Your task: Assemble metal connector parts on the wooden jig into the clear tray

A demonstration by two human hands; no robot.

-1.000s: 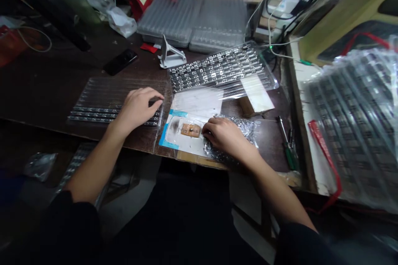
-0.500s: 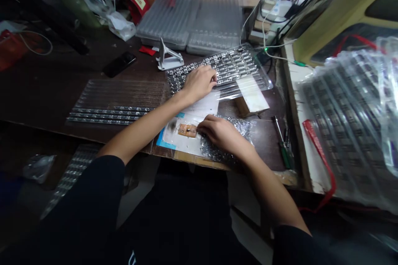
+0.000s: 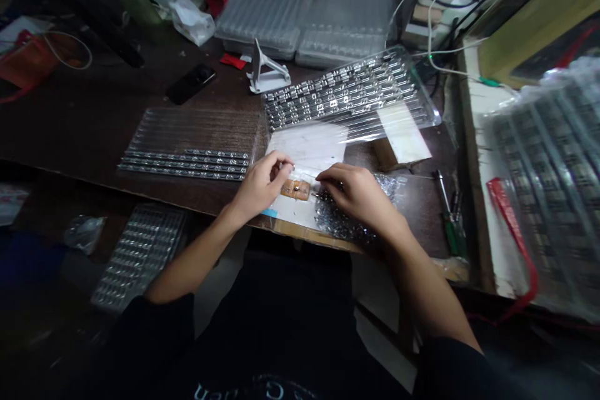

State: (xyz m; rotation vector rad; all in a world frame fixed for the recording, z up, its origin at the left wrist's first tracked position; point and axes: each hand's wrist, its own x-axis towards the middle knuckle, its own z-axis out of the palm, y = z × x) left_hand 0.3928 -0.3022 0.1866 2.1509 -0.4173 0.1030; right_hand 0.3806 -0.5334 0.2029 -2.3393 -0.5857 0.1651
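A small orange-brown block lies on a white board near the table's front edge. My left hand is closed in a pinch just left of the block, on something too small to make out. On the block's right, my right hand has its thumb and index finger pinched together; what they hold is too small to name. Under and beside that hand spreads a pile of small shiny metal pieces. Behind the hands lies a clear tray with rows of dark and silver parts.
Another clear tray with several filled rows lies at the left. A phone, a white stand and stacked clear trays are farther back. A white-topped block and a green-handled screwdriver are at the right.
My left hand has come back from the filled tray to the left side of the orange-brown block. My right hand stays by the pile. The camera view has shifted.
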